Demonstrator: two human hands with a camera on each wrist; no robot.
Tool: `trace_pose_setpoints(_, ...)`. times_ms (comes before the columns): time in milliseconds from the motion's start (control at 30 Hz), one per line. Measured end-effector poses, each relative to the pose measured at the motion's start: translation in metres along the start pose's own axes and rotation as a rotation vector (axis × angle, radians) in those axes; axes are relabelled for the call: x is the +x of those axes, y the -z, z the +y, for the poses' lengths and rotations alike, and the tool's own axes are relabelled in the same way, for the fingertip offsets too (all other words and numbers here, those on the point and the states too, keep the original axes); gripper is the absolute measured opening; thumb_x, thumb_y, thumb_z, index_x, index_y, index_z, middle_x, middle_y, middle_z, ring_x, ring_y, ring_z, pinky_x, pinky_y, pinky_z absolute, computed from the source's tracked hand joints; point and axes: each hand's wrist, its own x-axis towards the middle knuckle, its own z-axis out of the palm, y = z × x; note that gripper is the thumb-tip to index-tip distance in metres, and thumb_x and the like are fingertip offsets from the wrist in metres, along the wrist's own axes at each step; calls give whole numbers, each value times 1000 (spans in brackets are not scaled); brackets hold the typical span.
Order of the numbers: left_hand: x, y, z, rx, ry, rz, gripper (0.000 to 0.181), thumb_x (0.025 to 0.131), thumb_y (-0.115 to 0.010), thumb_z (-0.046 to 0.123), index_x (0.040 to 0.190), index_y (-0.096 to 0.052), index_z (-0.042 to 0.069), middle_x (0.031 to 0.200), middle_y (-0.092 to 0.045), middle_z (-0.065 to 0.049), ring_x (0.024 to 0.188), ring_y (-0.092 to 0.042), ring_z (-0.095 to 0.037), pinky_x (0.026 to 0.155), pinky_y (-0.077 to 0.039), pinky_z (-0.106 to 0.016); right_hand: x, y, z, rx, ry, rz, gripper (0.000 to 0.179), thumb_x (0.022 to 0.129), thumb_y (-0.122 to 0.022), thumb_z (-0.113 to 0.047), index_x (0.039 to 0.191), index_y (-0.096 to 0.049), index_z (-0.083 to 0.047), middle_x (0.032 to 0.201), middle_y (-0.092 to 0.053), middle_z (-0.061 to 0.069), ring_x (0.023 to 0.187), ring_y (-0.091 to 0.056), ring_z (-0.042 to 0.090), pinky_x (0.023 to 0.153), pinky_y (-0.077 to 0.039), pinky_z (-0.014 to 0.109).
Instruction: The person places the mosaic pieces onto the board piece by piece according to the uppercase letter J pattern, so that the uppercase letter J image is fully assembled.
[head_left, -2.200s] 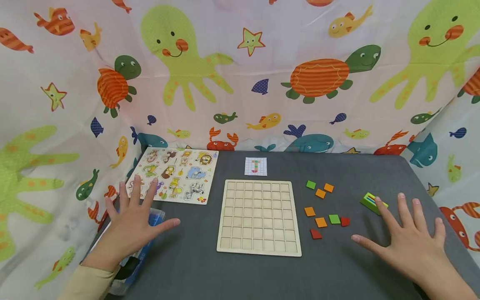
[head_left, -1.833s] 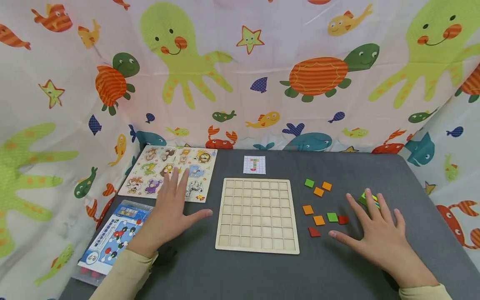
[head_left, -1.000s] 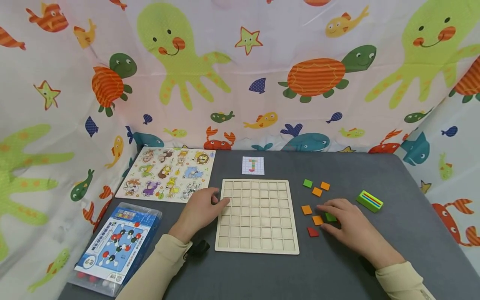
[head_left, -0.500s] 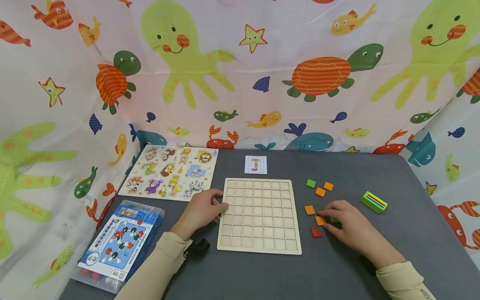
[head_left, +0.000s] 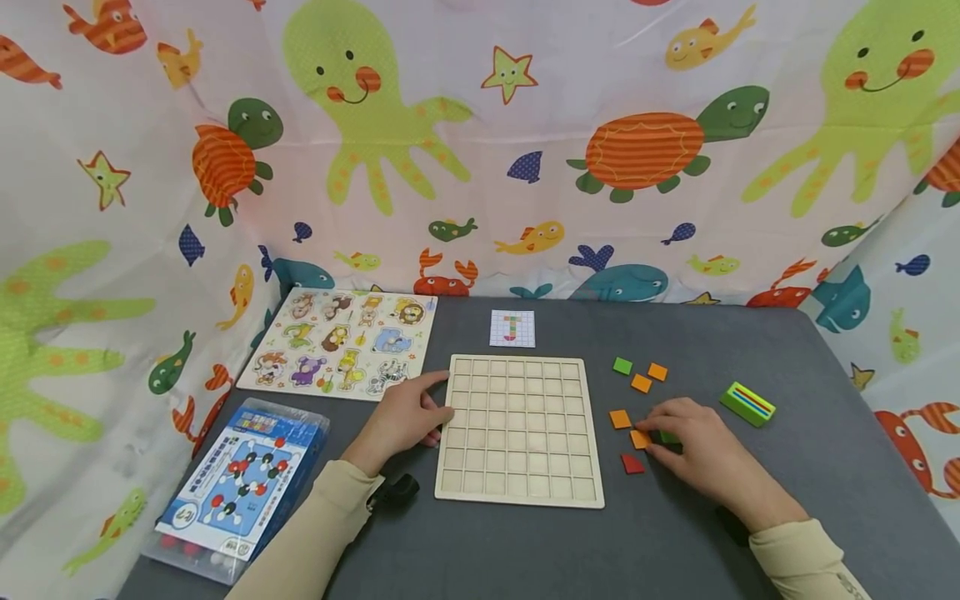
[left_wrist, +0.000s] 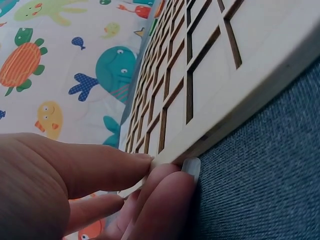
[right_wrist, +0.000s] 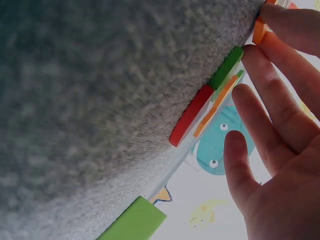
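A pale wooden grid board (head_left: 517,431) lies flat at the middle of the table. At its left rim, my left hand (head_left: 401,419) holds the edge; the left wrist view shows the thumb (left_wrist: 115,165) on the rim and fingertips against the side. To the right of the board, my right hand (head_left: 693,446) pinches an orange square tile (head_left: 640,439) between thumb and index finger. Under that palm, a green tile (head_left: 666,437) is partly covered; the right wrist view shows a red tile (right_wrist: 191,115) beside it. Another red tile (head_left: 632,464) with a curved edge lies nearby.
More orange tiles (head_left: 619,419) and a green tile (head_left: 622,365) lie further back. A green striped block (head_left: 747,404) sits at right. Behind the board is a small pattern card (head_left: 512,328). An animal puzzle board (head_left: 337,343) and a boxed molecule kit (head_left: 240,487) occupy the left.
Both hands were spread open above the table. The left came right to the board's edge; the right came left and down onto the orange tile. Since half a second ago they barely move.
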Motion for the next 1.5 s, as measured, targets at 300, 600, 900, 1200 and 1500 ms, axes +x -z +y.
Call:
trace_pose_setpoints(300,2,-1,1,-3,1,-9,66,98,-79,22,160,-55,18,80,-72,-6,60,-74,-16,60,-63,-32,5,1,-3,20,-61,-24,24,89,-90,-21,112,-85,-16,111,-77,2,113,-66,30,99,-56,60)
trace_pose_setpoints(600,1,0,-2,12,17,1,65,98,-78,23,160,-55,21,77,-72,-5,59,-73,-16,59,-61,-31,33,-2,-21,104,-21,-22,23,93,-86,-21,116,-83,-17,114,-76,0,117,-67,29,102,-57,57)
trace_pose_setpoints(900,1,-1,-1,-7,18,6,66,98,-78,24,160,-55,21,77,-72,-5,60,-74,-17,60,-62,-33,89,-10,-52,160,27,-58,22,96,-82,-21,117,-83,-16,115,-75,1,115,-66,25,102,-59,51)
trace_pose_setpoints(1200,-1,-2,-3,3,29,27,64,97,-78,24,158,-57,22,75,-71,-5,58,-73,-17,59,-61,-33,142,-32,-76,165,87,-112,23,99,-80,-25,118,-84,-13,110,-76,0,109,-64,23,99,-58,46)
trace_pose_setpoints(1500,-1,0,-1,-12,22,31,64,97,-78,24,157,-58,21,75,-72,-5,58,-73,-17,58,-62,-33,168,-43,-100,157,137,-154,23,100,-79,-27,117,-84,-13,113,-78,1,115,-66,24,105,-56,45)
